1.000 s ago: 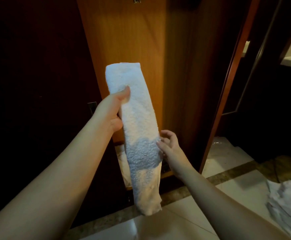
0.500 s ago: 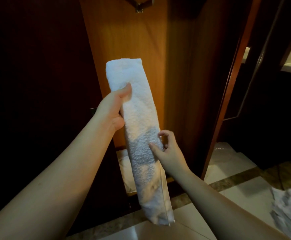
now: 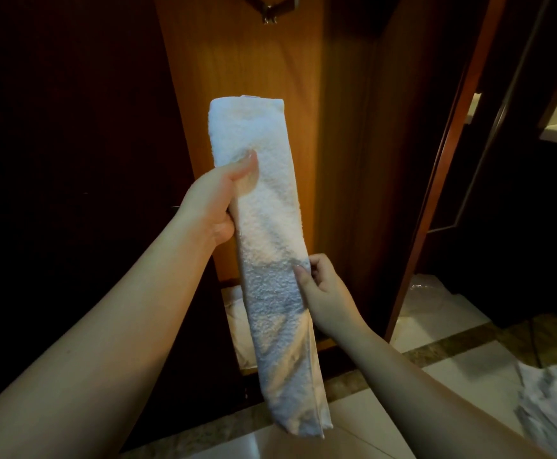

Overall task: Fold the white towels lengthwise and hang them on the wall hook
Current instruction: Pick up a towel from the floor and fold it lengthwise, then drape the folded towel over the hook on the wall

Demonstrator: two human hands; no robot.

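The towel [image 3: 264,246] was held upright in the air in front of a wooden panel [image 3: 237,61], already folded into a long narrow strip, its folded end uppermost and its loose ends hanging near the floor [image 3: 452,376]. It was gripped in its upper part by the left hand [image 3: 216,203], the thumb pressed on the front face and the other fingers hidden behind the cloth. Its right edge was pinched lower down by the right hand [image 3: 322,289], thumb in front and curled fingers behind.

The hook [image 3: 275,13] was seen at the panel's top edge, well above the towel and bare. The step in hand was judged to be the lift to the hook. For that to be done well, the layers would best be kept pinched together so the fold is not lost, and the strip would best be draped at its middle so that both ends hang evenly.

More white cloth [image 3: 237,326] lay at the foot of the panel, behind the towel. A white heap [image 3: 548,402] lay at the floor's right edge.
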